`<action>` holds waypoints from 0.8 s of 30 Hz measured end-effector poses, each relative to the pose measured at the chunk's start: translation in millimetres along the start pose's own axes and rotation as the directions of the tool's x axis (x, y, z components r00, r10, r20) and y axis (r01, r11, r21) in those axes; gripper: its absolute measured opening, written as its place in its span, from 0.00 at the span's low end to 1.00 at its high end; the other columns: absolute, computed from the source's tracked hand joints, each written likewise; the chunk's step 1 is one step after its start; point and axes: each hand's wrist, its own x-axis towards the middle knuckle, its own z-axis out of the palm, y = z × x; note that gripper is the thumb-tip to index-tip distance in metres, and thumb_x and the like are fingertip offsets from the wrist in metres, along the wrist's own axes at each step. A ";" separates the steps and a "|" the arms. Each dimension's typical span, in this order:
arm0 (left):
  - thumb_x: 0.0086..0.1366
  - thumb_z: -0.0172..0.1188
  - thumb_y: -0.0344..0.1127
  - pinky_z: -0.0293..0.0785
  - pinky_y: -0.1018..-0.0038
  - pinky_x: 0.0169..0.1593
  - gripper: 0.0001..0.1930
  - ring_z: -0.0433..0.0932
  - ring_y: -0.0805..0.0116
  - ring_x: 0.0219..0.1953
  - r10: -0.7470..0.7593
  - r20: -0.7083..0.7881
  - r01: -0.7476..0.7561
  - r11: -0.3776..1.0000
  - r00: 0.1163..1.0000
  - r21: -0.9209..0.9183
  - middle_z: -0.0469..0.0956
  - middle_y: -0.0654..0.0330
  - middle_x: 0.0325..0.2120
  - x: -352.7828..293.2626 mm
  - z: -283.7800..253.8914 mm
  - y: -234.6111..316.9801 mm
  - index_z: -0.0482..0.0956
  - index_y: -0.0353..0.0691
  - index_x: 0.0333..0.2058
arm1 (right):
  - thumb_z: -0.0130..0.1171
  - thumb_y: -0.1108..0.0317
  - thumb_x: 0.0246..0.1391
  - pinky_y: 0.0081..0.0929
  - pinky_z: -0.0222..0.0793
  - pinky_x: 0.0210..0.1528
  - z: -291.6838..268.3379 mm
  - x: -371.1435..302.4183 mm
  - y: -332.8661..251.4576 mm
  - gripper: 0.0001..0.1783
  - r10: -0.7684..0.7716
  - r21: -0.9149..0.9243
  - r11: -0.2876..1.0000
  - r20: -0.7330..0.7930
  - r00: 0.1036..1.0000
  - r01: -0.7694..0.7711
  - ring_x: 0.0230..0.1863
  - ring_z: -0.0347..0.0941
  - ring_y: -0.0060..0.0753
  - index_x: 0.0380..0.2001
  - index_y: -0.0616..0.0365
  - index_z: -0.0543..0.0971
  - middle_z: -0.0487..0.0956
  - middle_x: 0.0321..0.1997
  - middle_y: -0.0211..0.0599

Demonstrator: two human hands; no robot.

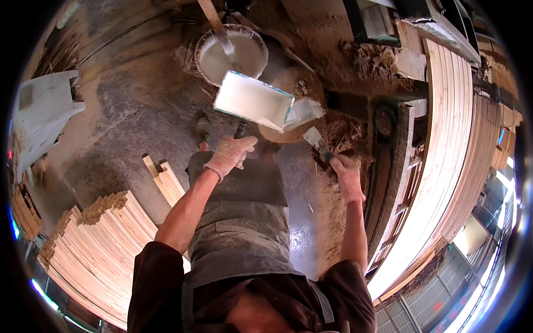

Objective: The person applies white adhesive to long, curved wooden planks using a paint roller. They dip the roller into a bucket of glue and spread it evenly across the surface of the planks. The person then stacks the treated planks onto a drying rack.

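Observation:
My left hand, in a pale glove, is closed around a dark handle. Just beyond it is a white rectangular tray with bluish edges, tilted and coated with white; the handle appears to belong to it. My right hand grips a putty knife, its whitish blade pointing up and left toward the tray's right end. Behind the tray stands a round bucket of white paste or liquid. A wooden paddle leans into it, its lower end coated white.
Stacked wood strips lie at the lower left, with a few shorter ones beside my left forearm. Long pale boards run along the right, next to machine framework. Sawdust covers the floor there. A grey metal piece stands far left.

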 end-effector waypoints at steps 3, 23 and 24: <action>0.61 0.70 0.51 0.68 0.77 0.19 0.24 0.67 0.80 0.15 0.007 -0.056 -0.006 1.000 0.998 0.013 0.70 0.68 0.15 -8.8 -8.2 9.2 0.83 0.29 0.33 | 0.56 0.53 0.60 0.41 0.76 0.43 15.5 63.5 15.9 0.22 -0.398 -0.551 0.776 -0.052 0.916 0.306 0.42 0.83 0.47 0.50 0.54 0.84 0.86 0.39 0.47; 0.59 0.72 0.42 0.67 0.76 0.17 0.31 0.65 0.80 0.14 -0.099 -0.128 0.087 0.992 0.987 -0.094 0.75 0.62 0.22 -9.3 -10.9 -31.7 0.65 0.41 0.56 | 0.58 0.51 0.59 0.46 0.79 0.48 70.4 185.3 -5.3 0.18 -0.310 -0.878 0.317 0.263 0.914 0.360 0.46 0.83 0.52 0.42 0.50 0.86 0.86 0.42 0.47; 0.59 0.72 0.42 0.67 0.76 0.17 0.29 0.65 0.80 0.14 -0.089 -0.149 0.076 0.993 0.985 -0.088 0.75 0.63 0.21 -14.7 -6.0 -25.6 0.68 0.39 0.53 | 0.59 0.49 0.58 0.46 0.79 0.49 70.3 188.4 -6.9 0.19 -0.301 -0.882 0.326 0.244 0.922 0.340 0.47 0.83 0.51 0.43 0.48 0.86 0.86 0.42 0.46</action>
